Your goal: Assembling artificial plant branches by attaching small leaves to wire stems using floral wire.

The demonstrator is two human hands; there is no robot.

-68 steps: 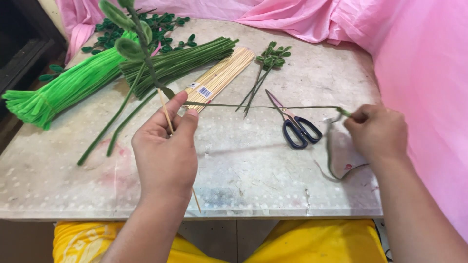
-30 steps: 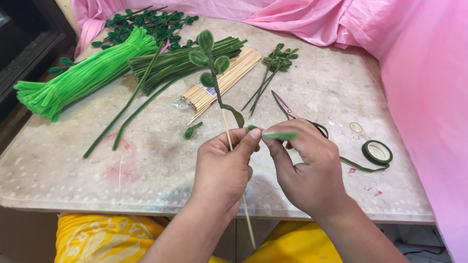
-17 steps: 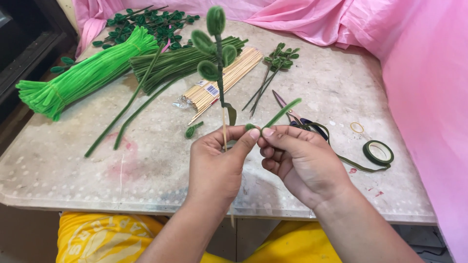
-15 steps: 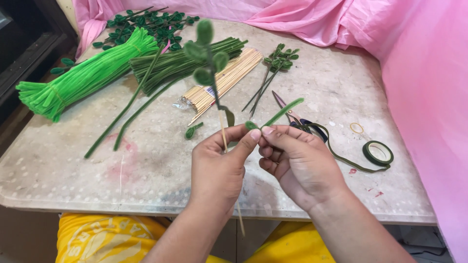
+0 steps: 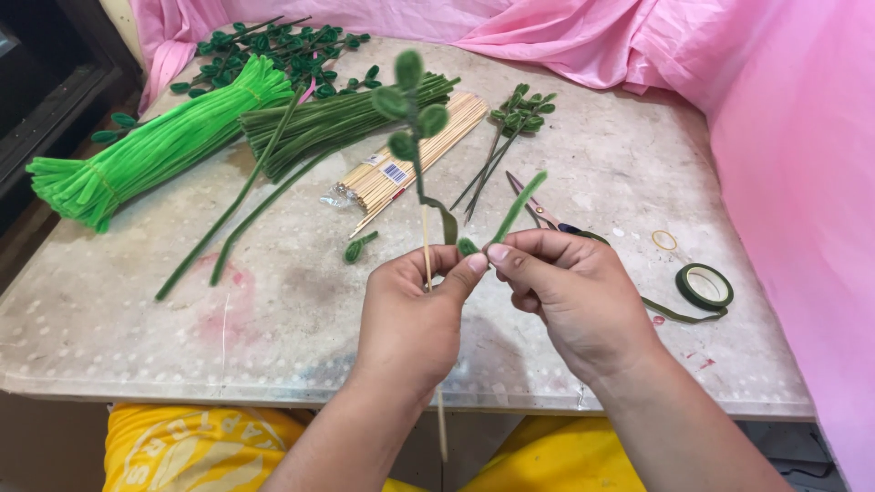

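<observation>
1. The wooden skewer (image 5: 426, 239) stands nearly upright above the front edge of the table (image 5: 273, 310), its upper part wrapped in green and bearing small looped pipe-cleaner leaves (image 5: 410, 100).
2. The left hand (image 5: 410, 319) holds the skewer in a closed grip, thumb and forefinger pinched on the shaft; the lower end of the skewer runs down past the table's front edge.
3. The right hand (image 5: 574, 296) pinches a short green pipe-cleaner piece (image 5: 518, 208) in a narrow fingertip grip, its lower end meeting the left thumb beside the skewer.
4. Scissors (image 5: 538, 208) lie just behind the right hand, partly hidden by it.
5. A roll of dark green floral tape (image 5: 705, 285) lies near the right edge, a loose strip trailing from it, with a rubber band (image 5: 664, 240) close behind.
6. A pack of bare skewers (image 5: 401, 169) lies at mid-table.
7. A dark green pipe-cleaner bundle (image 5: 337, 123) and a bright green bundle (image 5: 155, 150) lie toward the back left corner.
8. Finished leaf sprigs (image 5: 519, 114) lie toward the back edge.
</observation>
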